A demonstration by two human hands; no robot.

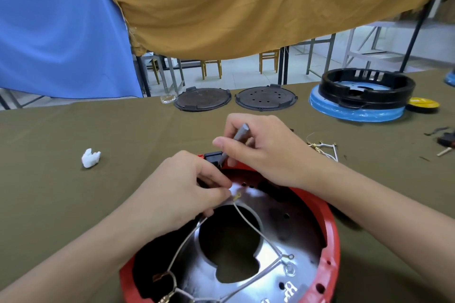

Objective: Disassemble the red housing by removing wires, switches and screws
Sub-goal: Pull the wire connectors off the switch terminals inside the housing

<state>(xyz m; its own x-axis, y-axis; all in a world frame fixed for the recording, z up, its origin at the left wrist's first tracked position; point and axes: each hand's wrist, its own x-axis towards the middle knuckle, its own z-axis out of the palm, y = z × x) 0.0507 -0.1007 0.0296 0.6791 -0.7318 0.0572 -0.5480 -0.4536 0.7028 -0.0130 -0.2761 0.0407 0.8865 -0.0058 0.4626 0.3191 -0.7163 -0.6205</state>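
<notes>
**Both hands busy at the housing's far rim**

Your housing point(330, 236) lies open side up on the worktop point(73, 135), just in front of you, its shiny plate point(283, 236) and central hole facing upward. Its near edge is cut off by the bottom of the view.

Your left hand point(182, 189) pinches a wire point(248, 219) at its ring end, over the plate's far part. The wire's long axis runs from that pinch toward you and to the right, ending at a ring terminal near the housing's right wall. A second wire runs from under the same hand toward the housing's near left.

Your right hand point(261, 152) grips a grey tool point(237, 138), tilted, tip down at the black switch point(213, 156) on the housing's far rim. The tip itself is hidden behind your fingers.

Left of the housing the worktop is bare save a white wad point(90, 158). Beyond it lie two dark discs point(203, 98); far right of it sits a black ring point(366, 86) on a blue base. Loose wires point(325, 149) lie just right of your right wrist.
</notes>
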